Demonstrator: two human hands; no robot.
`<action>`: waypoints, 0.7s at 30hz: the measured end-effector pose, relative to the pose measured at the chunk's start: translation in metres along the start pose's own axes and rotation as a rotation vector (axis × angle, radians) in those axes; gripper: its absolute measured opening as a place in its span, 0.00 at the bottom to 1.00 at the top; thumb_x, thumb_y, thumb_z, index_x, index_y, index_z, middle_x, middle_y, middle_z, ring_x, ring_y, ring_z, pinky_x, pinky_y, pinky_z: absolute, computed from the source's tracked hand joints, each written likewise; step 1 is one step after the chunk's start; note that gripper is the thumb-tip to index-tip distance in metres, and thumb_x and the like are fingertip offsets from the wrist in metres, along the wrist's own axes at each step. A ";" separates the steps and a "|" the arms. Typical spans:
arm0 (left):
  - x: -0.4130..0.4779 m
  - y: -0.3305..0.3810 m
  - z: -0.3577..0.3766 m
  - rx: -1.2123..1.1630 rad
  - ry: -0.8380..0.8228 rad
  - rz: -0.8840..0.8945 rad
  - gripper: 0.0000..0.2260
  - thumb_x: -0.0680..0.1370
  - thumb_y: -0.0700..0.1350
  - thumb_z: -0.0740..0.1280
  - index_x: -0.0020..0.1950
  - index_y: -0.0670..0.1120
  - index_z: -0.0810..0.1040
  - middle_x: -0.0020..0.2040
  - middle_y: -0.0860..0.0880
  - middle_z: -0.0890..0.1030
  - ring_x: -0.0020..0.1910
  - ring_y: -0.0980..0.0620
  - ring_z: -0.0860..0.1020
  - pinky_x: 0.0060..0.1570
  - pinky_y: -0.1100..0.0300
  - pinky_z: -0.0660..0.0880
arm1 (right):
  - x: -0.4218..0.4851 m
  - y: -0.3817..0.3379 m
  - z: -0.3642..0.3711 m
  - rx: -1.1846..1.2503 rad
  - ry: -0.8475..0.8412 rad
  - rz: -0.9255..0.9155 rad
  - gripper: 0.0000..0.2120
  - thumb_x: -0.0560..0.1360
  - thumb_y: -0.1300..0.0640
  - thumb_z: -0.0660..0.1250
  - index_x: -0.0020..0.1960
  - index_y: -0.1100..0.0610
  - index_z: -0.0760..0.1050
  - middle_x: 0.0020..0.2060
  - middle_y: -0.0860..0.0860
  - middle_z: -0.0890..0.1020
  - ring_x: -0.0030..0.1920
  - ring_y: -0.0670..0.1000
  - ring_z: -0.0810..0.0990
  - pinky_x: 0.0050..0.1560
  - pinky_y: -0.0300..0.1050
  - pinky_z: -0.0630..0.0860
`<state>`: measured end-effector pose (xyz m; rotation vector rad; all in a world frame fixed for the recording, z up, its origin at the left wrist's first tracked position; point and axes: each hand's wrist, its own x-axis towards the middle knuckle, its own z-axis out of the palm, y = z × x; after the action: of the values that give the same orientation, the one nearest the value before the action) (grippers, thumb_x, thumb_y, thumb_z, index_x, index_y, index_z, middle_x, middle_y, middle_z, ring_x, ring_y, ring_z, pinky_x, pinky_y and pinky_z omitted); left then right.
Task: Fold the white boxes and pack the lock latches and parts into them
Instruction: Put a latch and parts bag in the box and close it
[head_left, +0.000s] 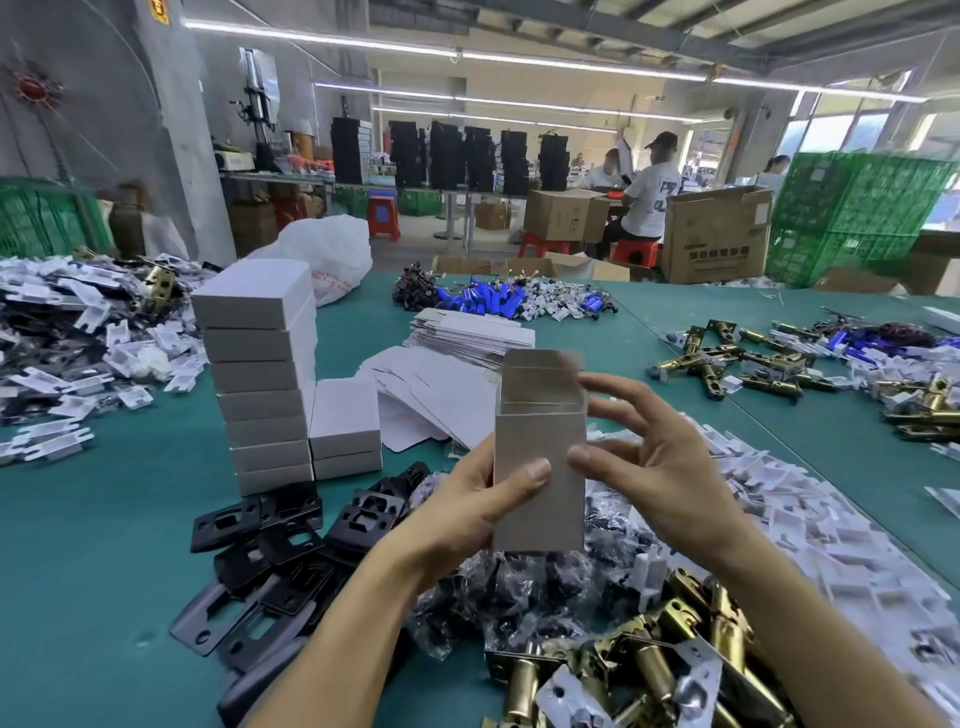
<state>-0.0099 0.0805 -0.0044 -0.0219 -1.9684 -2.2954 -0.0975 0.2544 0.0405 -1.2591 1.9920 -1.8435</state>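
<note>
I hold the white box (540, 499) upright over the tabletop, open end up, left hand (467, 514) gripping its lower side, right hand (670, 473) fingers spread, nearest the top flaps.

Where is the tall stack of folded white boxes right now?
In the head view, the tall stack stands left of centre on the green table, beside a shorter stack on its right, behind the black plates.
</note>
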 end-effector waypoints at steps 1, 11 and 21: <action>0.001 -0.001 0.000 0.007 -0.004 0.004 0.21 0.75 0.57 0.72 0.67 0.58 0.76 0.60 0.49 0.83 0.58 0.48 0.82 0.49 0.52 0.81 | -0.001 0.002 0.000 0.036 0.025 -0.013 0.28 0.67 0.58 0.74 0.62 0.36 0.74 0.58 0.50 0.82 0.50 0.55 0.86 0.50 0.51 0.83; 0.003 -0.004 0.003 0.999 0.186 0.184 0.25 0.73 0.76 0.51 0.62 0.64 0.67 0.53 0.58 0.81 0.51 0.56 0.79 0.52 0.52 0.78 | -0.005 0.010 -0.008 -0.141 -0.010 0.117 0.17 0.74 0.71 0.69 0.56 0.51 0.80 0.51 0.55 0.85 0.51 0.55 0.84 0.53 0.58 0.81; 0.005 -0.002 -0.004 0.350 0.318 0.478 0.19 0.68 0.62 0.77 0.55 0.66 0.75 0.55 0.57 0.83 0.47 0.51 0.85 0.45 0.52 0.84 | -0.012 0.015 -0.004 -0.030 0.020 0.134 0.14 0.76 0.71 0.67 0.54 0.54 0.78 0.39 0.52 0.87 0.44 0.49 0.86 0.42 0.37 0.79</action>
<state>-0.0143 0.0769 -0.0067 -0.0811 -1.9112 -1.5415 -0.0998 0.2638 0.0230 -1.0899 2.0670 -1.7773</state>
